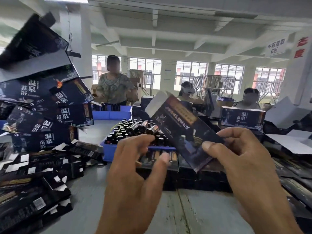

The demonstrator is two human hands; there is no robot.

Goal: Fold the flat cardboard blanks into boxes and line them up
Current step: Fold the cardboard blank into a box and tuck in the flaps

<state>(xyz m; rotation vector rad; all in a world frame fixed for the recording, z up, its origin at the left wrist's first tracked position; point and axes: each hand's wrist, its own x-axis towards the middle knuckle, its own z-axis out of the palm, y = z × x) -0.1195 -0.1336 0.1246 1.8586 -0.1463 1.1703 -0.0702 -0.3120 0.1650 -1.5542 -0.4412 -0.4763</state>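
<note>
Between our two hands, up off the table [94,196], we had one dark navy box [182,130] raised in the air. It was a long, slim carton with gold lettering running along one face and a pale white flap sticking out at the far top end. The print was too blurry for us to read. Its long axis ran diagonally: the near end sat low by our right hand [243,159], and the flap end pointed up and away to the left, over toward the left hand's side.

Our right hand was gripping that near end, thumb on the front face and fingers curled round the back edge. Our left hand [133,168] wasn't holding anything, fingers loosely spread and relaxed just left of the box, not touching it as far as we could tell.

Just beyond the left hand sat a blue tray [109,149] packed with small dark bottles [128,129]. Farther left of that hand was a leaning stack of finished boxes [42,102], with a messy heap of flat blanks [33,174] below it.
</note>
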